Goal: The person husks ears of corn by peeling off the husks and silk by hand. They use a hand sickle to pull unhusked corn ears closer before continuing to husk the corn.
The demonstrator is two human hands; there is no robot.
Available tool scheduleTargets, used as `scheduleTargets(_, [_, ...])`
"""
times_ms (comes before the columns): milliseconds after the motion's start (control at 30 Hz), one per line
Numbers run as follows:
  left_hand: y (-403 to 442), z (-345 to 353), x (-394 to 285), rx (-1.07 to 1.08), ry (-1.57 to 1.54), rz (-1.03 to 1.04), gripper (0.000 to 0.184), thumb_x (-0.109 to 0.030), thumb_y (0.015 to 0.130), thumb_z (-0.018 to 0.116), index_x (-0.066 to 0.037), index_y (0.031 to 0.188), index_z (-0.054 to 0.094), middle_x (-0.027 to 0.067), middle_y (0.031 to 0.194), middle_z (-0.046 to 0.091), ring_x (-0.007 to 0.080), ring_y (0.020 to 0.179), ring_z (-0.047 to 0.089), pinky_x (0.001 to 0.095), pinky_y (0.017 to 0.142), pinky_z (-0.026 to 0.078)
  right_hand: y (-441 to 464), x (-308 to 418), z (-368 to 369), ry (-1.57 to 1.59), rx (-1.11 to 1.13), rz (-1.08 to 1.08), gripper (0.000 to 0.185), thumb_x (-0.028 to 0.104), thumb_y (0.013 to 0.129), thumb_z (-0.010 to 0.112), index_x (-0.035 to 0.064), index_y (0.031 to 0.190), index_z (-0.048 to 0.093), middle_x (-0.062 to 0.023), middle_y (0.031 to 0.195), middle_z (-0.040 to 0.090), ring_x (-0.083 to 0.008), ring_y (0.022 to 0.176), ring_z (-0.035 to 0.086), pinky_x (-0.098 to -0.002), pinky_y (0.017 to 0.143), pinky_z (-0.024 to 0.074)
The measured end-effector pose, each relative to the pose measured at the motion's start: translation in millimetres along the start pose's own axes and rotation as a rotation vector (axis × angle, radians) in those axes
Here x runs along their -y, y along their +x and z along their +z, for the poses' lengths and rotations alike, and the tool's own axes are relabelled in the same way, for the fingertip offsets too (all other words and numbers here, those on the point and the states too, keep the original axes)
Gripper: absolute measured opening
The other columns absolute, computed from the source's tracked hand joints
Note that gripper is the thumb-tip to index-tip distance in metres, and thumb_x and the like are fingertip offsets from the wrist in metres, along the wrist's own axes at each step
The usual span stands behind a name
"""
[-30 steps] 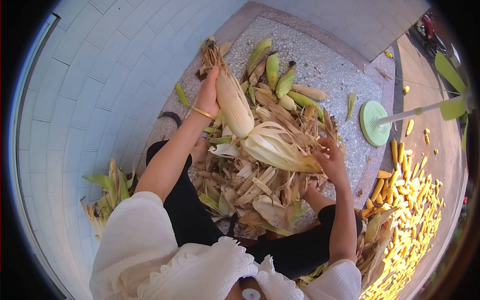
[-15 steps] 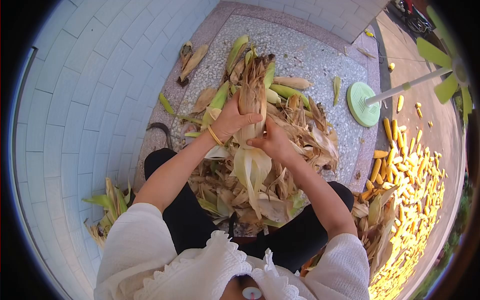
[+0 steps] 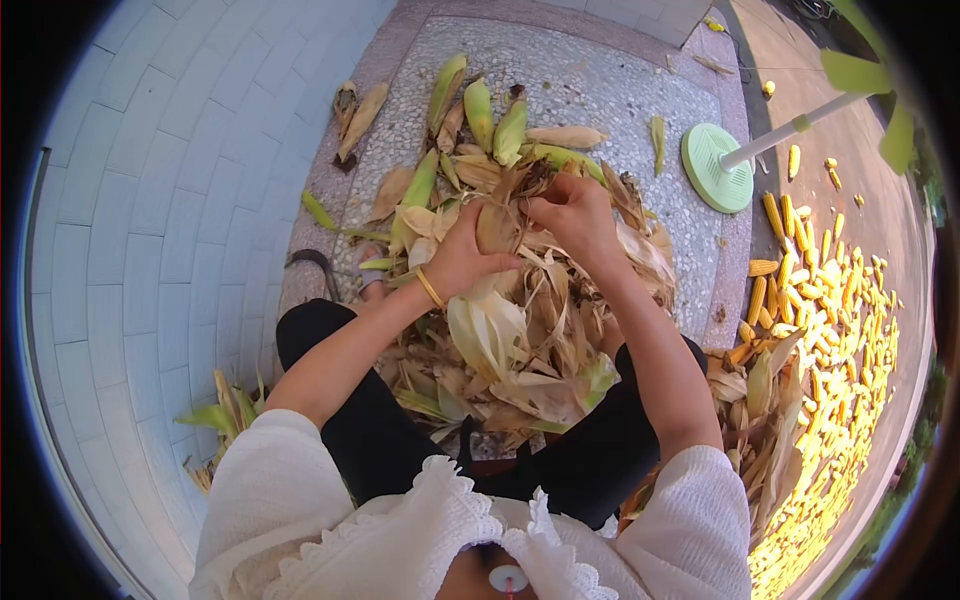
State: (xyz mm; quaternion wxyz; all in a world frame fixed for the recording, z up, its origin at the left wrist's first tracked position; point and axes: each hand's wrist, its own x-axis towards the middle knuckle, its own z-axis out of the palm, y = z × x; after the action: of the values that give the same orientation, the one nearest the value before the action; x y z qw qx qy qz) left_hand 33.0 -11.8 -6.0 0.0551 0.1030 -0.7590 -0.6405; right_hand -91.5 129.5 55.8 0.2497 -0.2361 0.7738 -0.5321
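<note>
My left hand, with a yellow bangle at its wrist, is wrapped round an ear of corn in dry husk. The ear's brown top points away from me. At that top my right hand is closed, thumb and fingers pinching the husk; the exact strands are hidden. A pale husk leaf hangs below the ear toward my lap. Beneath both hands lies a heap of loose dry husks between my knees. Several unshucked green ears lie just beyond the hands.
A tiled wall rises on my left. Speckled stone floor spreads ahead. To the right stands a green fan with a round base. Beyond it, many shucked yellow cobs cover the ground, with more husks beside my right knee.
My right hand has moved up from the ear's lower part to its brown top. The ear now tips lower, and a pale husk leaf hangs further down.
</note>
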Motion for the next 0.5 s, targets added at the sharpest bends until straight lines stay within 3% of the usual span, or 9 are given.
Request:
scheduleTargets(100, [-1.6,0.6,3.8,-0.019,0.090,0.008,0.087,-0.027,0.064,0.086,0.001,0.129,0.036,0.0124,0.117,0.052,0.0193,0.110,0.050,0.0324,0.094,0.041,0.7,-4.6,6.9,0.167,-0.068,0.028,0.018,0.012,0.075,0.064,-0.0065,0.074,0.063,-0.0094,0.061,0.062,-0.0120,0.055,0.059,-0.0279,0.051,0.0476])
scheduleTargets(200, [-4.5,-0.6,-11.3,-0.029,-0.040,-0.087,0.085,-0.025,0.064,0.085,0.000,0.129,0.037,0.0100,0.117,0.053,0.0191,0.108,0.052,0.0321,0.093,0.042,1.9,-4.4,7.1,0.312,-0.127,0.086,0.014,0.010,0.076,0.062,-0.0035,0.071,0.061,-0.0073,0.062,0.061,-0.0103,0.054,0.059,-0.0254,0.050,0.0475])
scheduleTargets(267, [-5.4,-2.7,-19.7,-0.057,-0.359,-0.063,0.079,-0.024,0.069,0.083,-0.002,0.129,0.037,0.0069,0.117,0.053,0.0177,0.106,0.054,0.0318,0.093,0.044,5.2,-5.7,3.0,0.374,-0.150,0.125,0.013,0.010,0.077,0.061,-0.0017,0.071,0.060,-0.0066,0.063,0.061,-0.0102,0.054,0.059,-0.0246,0.049,0.0474])
scheduleTargets(300, [-4.6,-8.3,-19.4,-0.059,-0.357,-0.063,0.079,-0.024,0.069,0.083,-0.002,0.129,0.037,0.0069,0.117,0.053,0.0177,0.106,0.054,0.0318,0.093,0.044,7.6,-11.2,-2.4,0.531,-0.170,0.182,0.010,0.009,0.077,0.061,-0.0003,0.072,0.060,-0.0073,0.066,0.062,-0.0111,0.053,0.059,-0.0246,0.048,0.0468])
scheduleTargets(333, [-1.5,-19.0,-18.4,-0.056,-0.553,-0.106,0.074,-0.022,0.072,0.081,-0.003,0.129,0.038,0.0060,0.117,0.054,0.0171,0.106,0.054,0.0320,0.093,0.045,10.4,-16.1,-6.2,0.688,-0.188,0.237,0.008,0.008,0.078,0.060,0.0011,0.074,0.059,-0.0080,0.070,0.063,-0.0119,0.052,0.058,-0.0245,0.047,0.0461])
scheduleTargets(367, [2.5,-27.8,-17.3,-0.054,-0.750,-0.147,0.069,-0.021,0.075,0.078,-0.004,0.129,0.039,0.0051,0.118,0.054,0.0165,0.106,0.054,0.0322,0.093,0.045,9.6,-20.2,-6.6,0.729,-0.143,0.236,0.004,0.005,0.079,0.057,0.0021,0.077,0.059,-0.0094,0.076,0.064,-0.0134,0.059,0.060,-0.0246,0.056,0.0479])
scheduleTargets(500, [6.8,-44.4,-11.2,-0.048,-0.929,-0.182,0.060,-0.020,0.080,0.073,-0.004,0.128,0.041,0.0058,0.118,0.055,0.0172,0.106,0.055,0.0335,0.092,0.047,1.0,-4.9,10.1,0.854,-0.051,0.055,0.002,0.003,0.082,0.056,0.0021,0.082,0.057,-0.0090,0.080,0.063,-0.0138,0.072,0.061,-0.0260,0.069,0.0483])
